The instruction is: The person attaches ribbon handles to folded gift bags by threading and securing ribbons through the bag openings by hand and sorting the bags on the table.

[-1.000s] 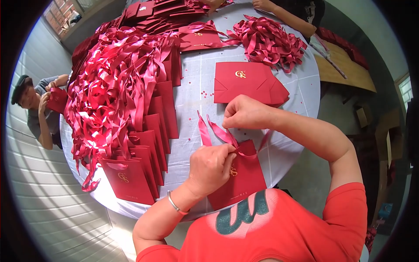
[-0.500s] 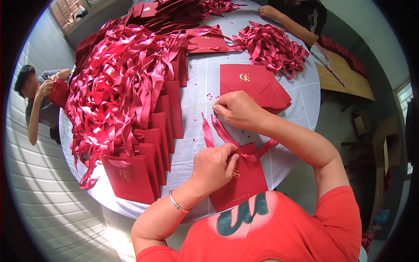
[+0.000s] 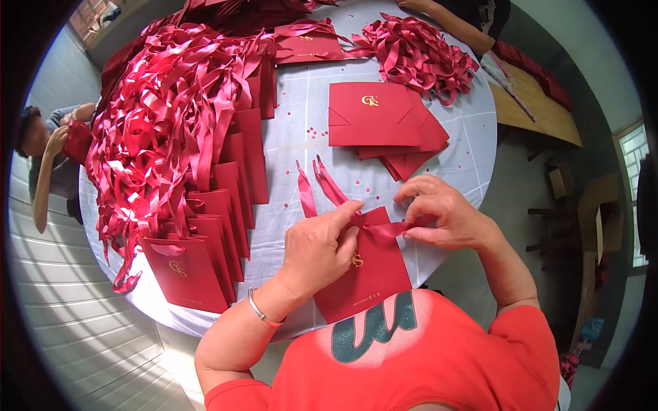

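Observation:
A red paper bag [image 3: 373, 274] with a gold logo lies flat at the table's near edge, in front of my chest. My left hand [image 3: 317, 250] is at the bag's upper left, thumb and forefinger closed on the ribbon at its top edge. To the right, my right hand [image 3: 442, 216] pinches the ribbon [image 3: 387, 229] that stretches across the bag's top. Two loose ribbon ends [image 3: 327, 181] point away from me beyond my left hand. Just past the bag lies a small stack of flat red bags [image 3: 373, 123].
Ribboned red bags [image 3: 181, 274] stand in a long row on the left of the round table [image 3: 295, 144]. A ribbon pile [image 3: 418, 58] is at the far right, beside another bag [image 3: 308, 48]. One person [image 3: 41, 151] works at the left; another person's arm [image 3: 459, 27] rests at the far side.
My right hand has moved from the loose ribbon ends, back and right, to the ribbon at the bag's top right. My left hand stays by the bag's top. The view has shifted slightly.

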{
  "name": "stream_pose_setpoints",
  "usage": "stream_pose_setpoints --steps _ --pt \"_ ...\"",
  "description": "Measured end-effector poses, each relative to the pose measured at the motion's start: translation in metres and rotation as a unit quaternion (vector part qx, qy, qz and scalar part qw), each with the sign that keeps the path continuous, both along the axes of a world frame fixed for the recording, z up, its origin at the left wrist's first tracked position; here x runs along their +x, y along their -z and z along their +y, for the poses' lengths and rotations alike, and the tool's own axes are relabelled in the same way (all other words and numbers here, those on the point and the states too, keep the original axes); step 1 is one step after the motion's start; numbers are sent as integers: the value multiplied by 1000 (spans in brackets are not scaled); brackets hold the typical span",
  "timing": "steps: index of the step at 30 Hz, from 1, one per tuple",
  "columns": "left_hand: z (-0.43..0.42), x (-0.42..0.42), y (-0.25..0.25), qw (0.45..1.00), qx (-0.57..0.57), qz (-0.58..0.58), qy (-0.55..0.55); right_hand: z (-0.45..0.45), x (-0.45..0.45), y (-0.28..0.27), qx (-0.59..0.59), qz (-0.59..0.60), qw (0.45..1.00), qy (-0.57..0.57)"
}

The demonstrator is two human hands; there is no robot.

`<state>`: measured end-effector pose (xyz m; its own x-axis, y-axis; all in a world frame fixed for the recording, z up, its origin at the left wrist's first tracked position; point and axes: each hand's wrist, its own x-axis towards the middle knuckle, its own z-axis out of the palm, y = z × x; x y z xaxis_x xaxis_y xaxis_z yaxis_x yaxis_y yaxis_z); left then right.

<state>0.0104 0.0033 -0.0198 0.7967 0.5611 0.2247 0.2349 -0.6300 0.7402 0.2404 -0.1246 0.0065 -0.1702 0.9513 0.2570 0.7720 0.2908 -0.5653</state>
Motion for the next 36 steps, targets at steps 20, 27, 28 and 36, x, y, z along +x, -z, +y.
stream_pose_setpoints --steps 20,27,28,36 --pt "-1 2 5 999 19 10 -23 -5 -16 -34 -54 642 761 -74" --pt "0 2 9 999 37 -7 -17 10 -18 -17 106 534 838 -23" --pt "0 1 9 999 39 -10 -11 17 -21 -20 106 534 839 -24" --pt "14 -7 8 985 -170 -15 16 36 -40 -43 -47 534 843 41"
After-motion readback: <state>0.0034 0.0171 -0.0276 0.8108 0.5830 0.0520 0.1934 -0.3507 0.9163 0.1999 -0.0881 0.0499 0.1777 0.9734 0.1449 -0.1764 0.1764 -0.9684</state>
